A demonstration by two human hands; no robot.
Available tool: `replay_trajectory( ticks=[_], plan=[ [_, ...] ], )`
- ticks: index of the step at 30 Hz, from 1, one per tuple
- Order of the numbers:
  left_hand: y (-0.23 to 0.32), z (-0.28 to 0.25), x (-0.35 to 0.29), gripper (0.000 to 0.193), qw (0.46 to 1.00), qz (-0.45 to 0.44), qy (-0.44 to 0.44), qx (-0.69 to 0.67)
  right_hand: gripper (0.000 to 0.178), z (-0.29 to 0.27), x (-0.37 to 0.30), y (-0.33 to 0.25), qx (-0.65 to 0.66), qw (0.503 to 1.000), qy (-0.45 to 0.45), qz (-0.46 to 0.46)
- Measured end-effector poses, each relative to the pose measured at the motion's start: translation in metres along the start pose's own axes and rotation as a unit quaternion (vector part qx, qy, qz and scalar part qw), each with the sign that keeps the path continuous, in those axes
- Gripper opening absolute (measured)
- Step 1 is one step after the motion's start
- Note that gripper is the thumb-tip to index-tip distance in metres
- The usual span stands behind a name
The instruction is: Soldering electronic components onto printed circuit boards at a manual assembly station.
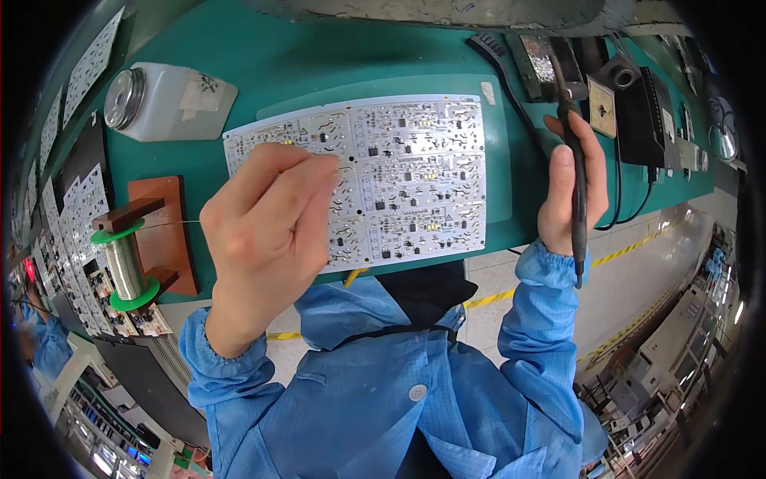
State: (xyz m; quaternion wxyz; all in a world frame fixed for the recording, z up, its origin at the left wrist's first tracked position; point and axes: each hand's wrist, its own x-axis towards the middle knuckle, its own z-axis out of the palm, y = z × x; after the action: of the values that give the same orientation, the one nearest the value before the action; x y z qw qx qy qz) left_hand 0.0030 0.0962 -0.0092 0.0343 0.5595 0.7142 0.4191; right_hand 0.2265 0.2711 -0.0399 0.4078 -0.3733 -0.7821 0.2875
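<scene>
My left hand (267,231) is closed in a pinch over the left part of a white circuit board panel (419,180). A thin solder wire (179,223) runs into this hand from a solder spool (128,267) with green flanges on a brown stand (171,239). The fingertips hide the end of the wire. My right hand (558,211) grips a dark soldering iron (579,191) to the right of the panel, apart from it. The iron's far end reaches up toward a metal box (536,70) at the back right.
At the left back a white bottle (171,102) with a metal lid lies near more circuit boards (84,211). A black brush (488,48) lies behind the panel. To the right stand a black box-shaped unit (646,120) and its cables (638,209). The green mat's front edge borders my body.
</scene>
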Motion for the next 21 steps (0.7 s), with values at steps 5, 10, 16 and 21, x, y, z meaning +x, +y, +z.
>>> replay_trajectory(
  ticks=[5,10,16,21],
  plan=[
    [0.002,-0.007,-0.003,0.019,1.000,-0.011,-0.003,0.010,0.035,-0.001,-0.002,0.002,-0.010,1.000,0.004,-0.008],
    [0.006,-0.020,-0.012,0.020,0.997,-0.075,-0.010,0.018,0.037,-0.006,-0.002,0.008,-0.053,0.998,-0.020,-0.030],
    [-0.008,-0.026,-0.031,0.020,0.992,-0.107,0.072,0.009,0.036,-0.006,-0.006,0.005,-0.021,0.999,0.030,-0.037],
    [-0.024,-0.037,-0.045,0.019,0.982,-0.164,0.071,0.065,0.038,-0.002,-0.012,-0.001,0.039,0.998,0.044,-0.011]
  ],
)
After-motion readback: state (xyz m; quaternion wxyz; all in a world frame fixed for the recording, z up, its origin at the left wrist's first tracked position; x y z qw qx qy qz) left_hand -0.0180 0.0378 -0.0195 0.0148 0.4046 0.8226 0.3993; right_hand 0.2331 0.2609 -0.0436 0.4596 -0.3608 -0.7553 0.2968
